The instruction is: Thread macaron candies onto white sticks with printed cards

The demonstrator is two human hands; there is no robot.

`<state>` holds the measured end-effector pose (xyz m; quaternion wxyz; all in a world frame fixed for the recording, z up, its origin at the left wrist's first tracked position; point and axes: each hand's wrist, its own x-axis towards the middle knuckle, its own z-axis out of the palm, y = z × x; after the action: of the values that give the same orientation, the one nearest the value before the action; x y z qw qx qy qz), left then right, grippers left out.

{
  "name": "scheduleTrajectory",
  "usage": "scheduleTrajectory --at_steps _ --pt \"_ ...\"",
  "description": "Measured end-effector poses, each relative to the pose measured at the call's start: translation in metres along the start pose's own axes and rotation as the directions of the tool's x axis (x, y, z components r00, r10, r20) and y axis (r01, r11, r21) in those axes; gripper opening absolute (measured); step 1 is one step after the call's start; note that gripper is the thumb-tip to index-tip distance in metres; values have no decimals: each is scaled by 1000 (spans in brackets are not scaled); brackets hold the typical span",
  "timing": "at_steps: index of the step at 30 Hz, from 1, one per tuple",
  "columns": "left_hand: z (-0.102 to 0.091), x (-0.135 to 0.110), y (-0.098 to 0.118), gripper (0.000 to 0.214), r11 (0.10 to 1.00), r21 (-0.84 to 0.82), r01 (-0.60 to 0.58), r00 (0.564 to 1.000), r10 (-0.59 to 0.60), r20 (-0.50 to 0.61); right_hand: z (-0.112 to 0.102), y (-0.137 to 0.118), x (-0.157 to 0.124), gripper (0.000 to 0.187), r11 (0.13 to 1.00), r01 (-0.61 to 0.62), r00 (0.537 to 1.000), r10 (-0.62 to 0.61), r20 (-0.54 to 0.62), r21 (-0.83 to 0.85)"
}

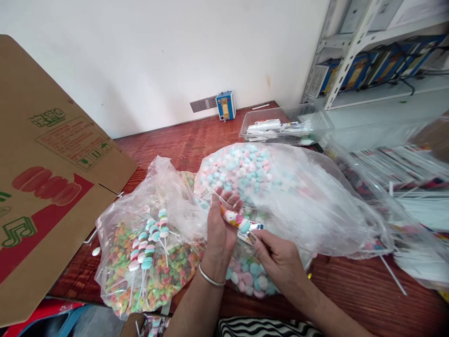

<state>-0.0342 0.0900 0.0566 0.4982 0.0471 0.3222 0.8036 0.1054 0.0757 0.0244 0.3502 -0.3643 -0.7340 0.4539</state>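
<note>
A printed candy wrapper [229, 216] with pink, white and blue marshmallow pieces [244, 226] showing at its near end lies across my left hand [221, 227]. My left thumb is in front of the wrapper and the curled fingers are behind it. My right hand [278, 257] pinches at the wrapper's right end, by the blue piece; what exactly the fingertips grip is partly hidden. To the left, several marshmallow skewers [143, 248] on white sticks rest on a clear bag of colourful ring candies [122, 262]. Beneath my hands is a bag of pastel marshmallows [254, 276].
A large clear bag of small pastel marshmallows [242, 164] lies behind my hands. A cardboard box [52, 154] stands at left. Clear plastic bins [291, 114] with wrappers and sticks fill the right side. A blue device [225, 106] sits by the wall.
</note>
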Motion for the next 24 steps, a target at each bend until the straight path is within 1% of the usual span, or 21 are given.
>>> scheduleTrajectory --at_steps 1,3,5,6,7,8,9,11,12,13,14,15,16,17,18,19,20,21,22,23,24 --pt "-1 4 7 27 1000 -18 -5 1000 5 0 -1 2 -1 25 999 15 1000 -15 8 -30" --pt "-2 11 19 20 998 -55 -4 1000 5 21 -2 5 -3 29 1000 -2 999 2 52 -1" --pt "-2 13 26 16 996 -91 17 999 -14 34 -1 9 -5 33 999 -18 995 14 101 40" --pt "-2 13 27 15 994 -105 33 999 -30 28 0 10 -6 33 1000 1 994 -3 108 23" --pt "-2 12 26 16 992 -117 50 999 -48 14 2 11 -7 31 998 54 994 -51 93 -31" --pt "-1 11 23 18 990 -128 64 998 -65 -1 4 12 -8 29 984 133 990 -126 62 -119" --pt "-1 10 19 20 988 -135 77 997 -80 -16 5 12 -9 26 948 225 974 -225 26 -224" --pt "0 5 9 23 986 -138 96 994 -102 -38 9 11 -10 23 824 374 907 -421 -17 -426" --pt "1 3 4 23 985 -134 104 993 -112 -49 10 11 -9 23 764 416 874 -486 -18 -493" --pt "1 0 -1 23 985 -126 116 991 -124 -57 11 9 -9 23 731 435 856 -517 -10 -526" --pt "1 -2 -6 24 984 -117 131 988 -140 -68 12 8 -8 23 728 438 857 -516 -1 -528" --pt "1 -5 -9 24 983 -109 146 985 -155 -81 12 7 -7 22 753 424 872 -490 1 -503" --pt "1 -7 -11 24 983 -101 154 983 -163 -88 12 6 -6 22 805 386 901 -434 -3 -451" --pt "1 -8 -12 25 984 -93 151 983 -159 -88 11 4 -5 23 873 323 936 -351 -11 -365" --pt "1 -9 -12 25 986 -88 138 986 -145 -78 11 3 -4 24 943 230 971 -240 -13 -241" --pt "0 -9 -11 25 989 -83 122 990 -128 -63 11 3 -2 25 991 107 994 -107 -4 -84" --pt "0 -9 -10 25 991 -80 106 993 -109 -43 11 2 -1 26 995 -38 999 36 28 95" --pt "0 -9 -8 26 993 -76 94 995 -96 -19 11 2 0 28 942 -188 982 170 88 276" --pt "0 -10 -7 27 993 -72 90 996 -90 5 11 2 1 31 843 -319 947 274 165 434" --pt "-1 -11 -5 28 994 -61 88 996 -86 25 11 1 2 33 724 -414 910 339 238 551" --pt "-1 -12 -4 29 996 -40 83 996 -82 44 11 1 3 33 622 -468 882 371 289 628"
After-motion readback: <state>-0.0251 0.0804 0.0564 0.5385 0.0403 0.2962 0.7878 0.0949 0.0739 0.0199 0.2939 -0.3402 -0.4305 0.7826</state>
